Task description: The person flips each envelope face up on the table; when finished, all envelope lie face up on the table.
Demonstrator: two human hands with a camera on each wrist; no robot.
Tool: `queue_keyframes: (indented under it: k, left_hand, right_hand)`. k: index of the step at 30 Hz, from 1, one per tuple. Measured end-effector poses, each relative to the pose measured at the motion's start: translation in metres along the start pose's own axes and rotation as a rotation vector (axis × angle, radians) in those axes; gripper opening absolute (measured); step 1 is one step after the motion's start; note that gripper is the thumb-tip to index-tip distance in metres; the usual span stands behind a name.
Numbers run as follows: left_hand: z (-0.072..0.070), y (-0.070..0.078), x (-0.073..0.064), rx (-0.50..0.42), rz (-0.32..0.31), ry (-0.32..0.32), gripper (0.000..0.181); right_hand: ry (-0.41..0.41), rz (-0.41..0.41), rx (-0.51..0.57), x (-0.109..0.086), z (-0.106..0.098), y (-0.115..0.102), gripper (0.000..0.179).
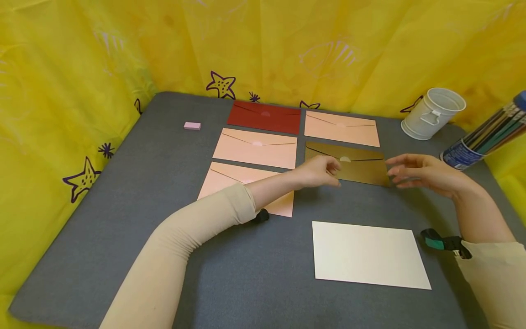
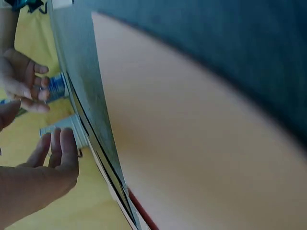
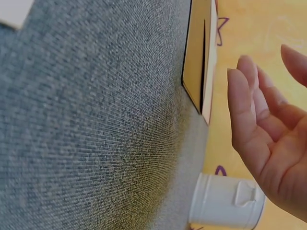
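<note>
A gold envelope [image 1: 363,169] lies flat on the grey table, its flap toward the back. My left hand [image 1: 318,172] hovers over its left front part, fingers loosely bent with nothing between them. At the envelope's right end is my right hand [image 1: 427,173], fingers relaxed and pointing left, raised above the table in the right wrist view. Behind the gold one lies a pink envelope [image 1: 343,130]. To the left are a red envelope [image 1: 265,119] and two more pink envelopes, the nearer one [image 1: 275,201] partly hidden under my left forearm. A white envelope-sized rectangle [image 1: 370,256] lies in front.
A white metal bucket [image 1: 425,119] stands at the back right, beside a blue cup [image 1: 462,153] full of pencils. One small pink eraser-like block [image 1: 192,125] sits at the back left. Yellow patterned cloth [image 1: 263,50] hangs around the table.
</note>
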State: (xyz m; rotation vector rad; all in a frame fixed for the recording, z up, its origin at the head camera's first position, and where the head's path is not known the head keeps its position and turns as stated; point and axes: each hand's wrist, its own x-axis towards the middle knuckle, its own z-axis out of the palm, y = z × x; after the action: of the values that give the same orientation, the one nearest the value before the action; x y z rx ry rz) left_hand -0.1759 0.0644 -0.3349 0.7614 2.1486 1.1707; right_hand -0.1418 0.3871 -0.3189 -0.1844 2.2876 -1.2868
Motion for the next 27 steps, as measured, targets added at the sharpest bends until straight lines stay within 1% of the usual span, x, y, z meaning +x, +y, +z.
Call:
queue_keyframes:
  k: [3, 5, 7, 10, 14, 16, 19, 22, 25, 27]
  left_hand:
    - [0.012, 0.002, -0.006, -0.021, 0.03, -0.13, 0.057]
    - [0.019, 0.003, -0.01, 0.001, 0.038, -0.205, 0.059]
    - [0.025, 0.005, -0.014, 0.036, 0.045, -0.258, 0.061]
    - [0.032, 0.008, -0.018, 0.097, 0.05, -0.311, 0.063]
    - [0.037, 0.009, -0.021, 0.214, 0.073, -0.362, 0.065]
    - [0.039, 0.009, -0.021, 0.294, 0.096, -0.384, 0.065]
    - [0.042, 0.009, -0.022, 0.388, 0.12, -0.401, 0.062]
    - [0.044, 0.01, -0.024, 0.475, 0.121, -0.397, 0.057]
    - [0.045, 0.012, -0.026, 0.552, 0.104, -0.385, 0.055]
    - [0.045, 0.012, -0.028, 0.582, 0.093, -0.375, 0.054]
  right_hand:
    - [-0.014, 0.005, -0.016, -0.002, 0.004, -0.002, 0.028]
    - [-0.022, 0.013, -0.032, -0.004, 0.007, -0.004, 0.028]
    - [-0.032, 0.02, -0.049, -0.006, 0.01, -0.005, 0.03]
    - [-0.046, 0.026, -0.067, -0.008, 0.013, -0.007, 0.032]
    - [-0.087, -0.004, -0.077, -0.01, 0.016, -0.006, 0.032]
    - [-0.126, -0.041, -0.083, -0.011, 0.016, -0.005, 0.031]
    - [-0.205, -0.087, -0.085, -0.013, 0.016, -0.002, 0.03]
    - [-0.278, -0.107, -0.089, -0.014, 0.017, 0.0, 0.03]
    - [-0.327, -0.108, -0.084, -0.014, 0.02, 0.001, 0.03]
    - [-0.351, -0.106, -0.073, -0.014, 0.021, 0.002, 0.03]
